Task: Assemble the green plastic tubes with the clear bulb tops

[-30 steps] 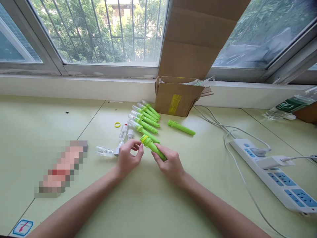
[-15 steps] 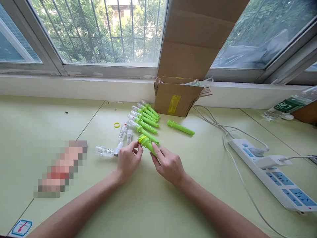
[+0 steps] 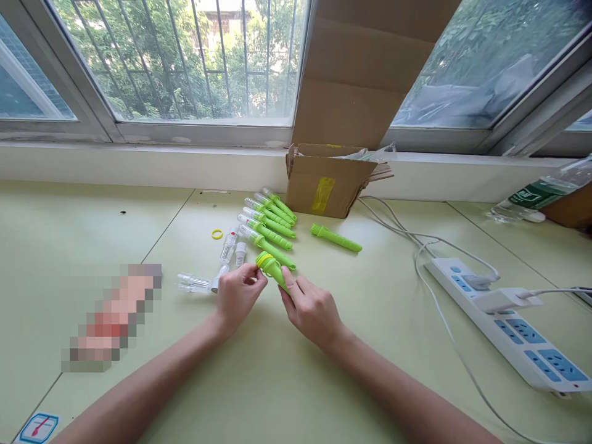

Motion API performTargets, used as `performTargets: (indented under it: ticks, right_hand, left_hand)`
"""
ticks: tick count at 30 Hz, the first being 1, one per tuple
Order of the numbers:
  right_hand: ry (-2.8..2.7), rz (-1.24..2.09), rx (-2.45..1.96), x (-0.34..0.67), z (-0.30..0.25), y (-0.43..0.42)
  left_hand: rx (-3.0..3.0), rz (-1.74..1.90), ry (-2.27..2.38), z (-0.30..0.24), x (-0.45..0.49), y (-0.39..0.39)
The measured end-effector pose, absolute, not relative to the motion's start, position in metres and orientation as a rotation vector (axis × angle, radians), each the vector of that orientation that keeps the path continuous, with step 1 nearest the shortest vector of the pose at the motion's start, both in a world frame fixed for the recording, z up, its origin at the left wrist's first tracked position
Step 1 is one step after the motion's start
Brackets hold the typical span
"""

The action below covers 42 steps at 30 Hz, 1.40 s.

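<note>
My right hand point(image 3: 315, 308) is closed around a green plastic handle point(image 3: 276, 275), its threaded end tilted up and to the left. A yellow ring point(image 3: 263, 259) sits around that end. With fingers closed in a pinch, my left hand point(image 3: 238, 297) touches the ring's near side; the fingertips are partly hidden. Just beyond lie clear plastic tubes point(image 3: 193, 283) and a small white-capped piece point(image 3: 241, 253). Several green handles with clear tops point(image 3: 268, 231) form a slanted row behind the held one. Another yellow ring point(image 3: 217, 234) lies loose at the left.
A green handle without a clear top point(image 3: 337, 238) lies right of the row. The cardboard box point(image 3: 324, 188) stands against the sill. At right are a power strip point(image 3: 497, 317) with cables and a plastic bottle point(image 3: 539, 191) on its side. A pixelated patch point(image 3: 113, 317) covers something at left.
Both hands and the held handle have shifted very slightly, with the whole view moving a little to the left. The grips look the same.
</note>
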State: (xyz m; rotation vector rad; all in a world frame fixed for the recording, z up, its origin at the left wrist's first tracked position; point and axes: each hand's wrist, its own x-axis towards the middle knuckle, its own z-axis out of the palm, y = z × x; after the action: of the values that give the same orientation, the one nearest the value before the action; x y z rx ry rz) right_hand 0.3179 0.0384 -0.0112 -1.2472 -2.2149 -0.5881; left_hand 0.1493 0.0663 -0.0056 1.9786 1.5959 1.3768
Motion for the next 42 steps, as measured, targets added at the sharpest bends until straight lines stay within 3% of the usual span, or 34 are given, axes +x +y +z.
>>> performTargets:
  ticks: [12,20,28,35,42]
  right_hand:
    - [-2.169,-0.455,-1.315,0.315,-0.014,0.035]
    - [-2.167,-0.344,-1.348,0.316,-0.016,0.036]
    - [-2.062,-0.392,-1.454,0.322,-0.014,0.044]
    - [-2.096,-0.348,-1.458,0.324,-0.014,0.043]
    - [-2.152,-0.515,-1.4,0.325,-0.015,0.044]
  left_hand:
    - [2.447,1.467,1.378,-0.008,0.137,0.079]
    - [2.743,1.196,1.325,-0.006,0.13,0.081]
    - [2.393,1.106,1.452,-0.01,0.137,0.079]
    - [2.218,1.262,1.44,-0.007,0.138,0.075]
    - [2.177,1.244,1.566,-0.007,0.14,0.074]
